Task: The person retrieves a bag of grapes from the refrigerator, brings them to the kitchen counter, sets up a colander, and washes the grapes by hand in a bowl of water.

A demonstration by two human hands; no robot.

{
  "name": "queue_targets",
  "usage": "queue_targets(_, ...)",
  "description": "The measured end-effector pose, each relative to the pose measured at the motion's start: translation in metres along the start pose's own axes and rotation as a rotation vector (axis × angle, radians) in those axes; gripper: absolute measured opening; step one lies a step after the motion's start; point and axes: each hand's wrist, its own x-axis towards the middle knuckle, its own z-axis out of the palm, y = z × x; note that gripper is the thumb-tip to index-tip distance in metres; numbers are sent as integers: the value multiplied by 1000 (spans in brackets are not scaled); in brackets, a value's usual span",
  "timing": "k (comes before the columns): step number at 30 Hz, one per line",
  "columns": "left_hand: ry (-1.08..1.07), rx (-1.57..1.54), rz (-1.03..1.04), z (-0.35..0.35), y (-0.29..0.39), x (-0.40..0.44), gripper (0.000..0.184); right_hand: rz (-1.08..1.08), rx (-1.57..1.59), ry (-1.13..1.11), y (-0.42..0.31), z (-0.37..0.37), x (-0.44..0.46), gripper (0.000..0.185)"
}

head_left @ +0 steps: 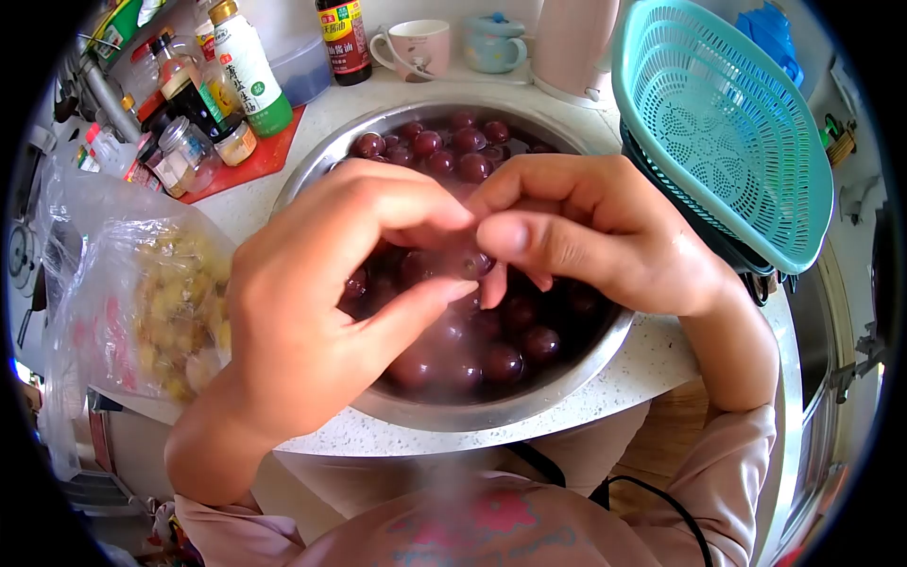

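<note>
A wide steel bowl (326,161) holds many round dark red fruits (504,363) in dark liquid. Over its middle, my left hand (326,283) and my right hand (605,231) meet around one dark red fruit (475,263). The left thumb tip touches the fruit from below, with the left index finger curved above it. On the other side, the right thumb and fingers are bent in against the same fruit. Part of it is hidden by the fingertips, and a hazy blur lies over the bowl's centre.
A plastic bag of yellowish pieces (179,312) lies at the left. Bottles and jars stand on a red board (269,156) at the back left. Behind the bowl are a pink mug (420,49), a blue lidded cup (494,45) and a kettle (572,47). A turquoise basket (727,132) leans at the right.
</note>
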Motion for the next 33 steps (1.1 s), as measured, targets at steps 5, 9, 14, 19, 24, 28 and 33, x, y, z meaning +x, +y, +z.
queue_targets(5, -48, 9, 52, 1, 3, 2, 39, 41, 103, 60, -1, -1, 1, 22)
queue_targets(9, -29, -18, 30, 1, 2, 0, 37, 45, 134, 32, 0, -1, 0, 21)
queue_targets(14, 6, 1, 66, 1, -1, 0, 37, -44, 246, 11, 5, -4, 2, 20)
queue_targets(19, -35, 65, 107, -1, 4, 1, 35, 19, 121, 12, 2, -1, 1, 25)
queue_targets(24, 48, 1, 43, 3, 5, 0, 32, -75, 237, 9, 11, 0, 4, 22)
queue_targets(28, -12, 74, 124, -2, 3, 2, 32, -16, 191, -18, 3, -5, 2, 23)
queue_targets(33, 3, 54, 92, -3, 0, 0, 34, -11, 200, -25, 6, -5, 3, 25)
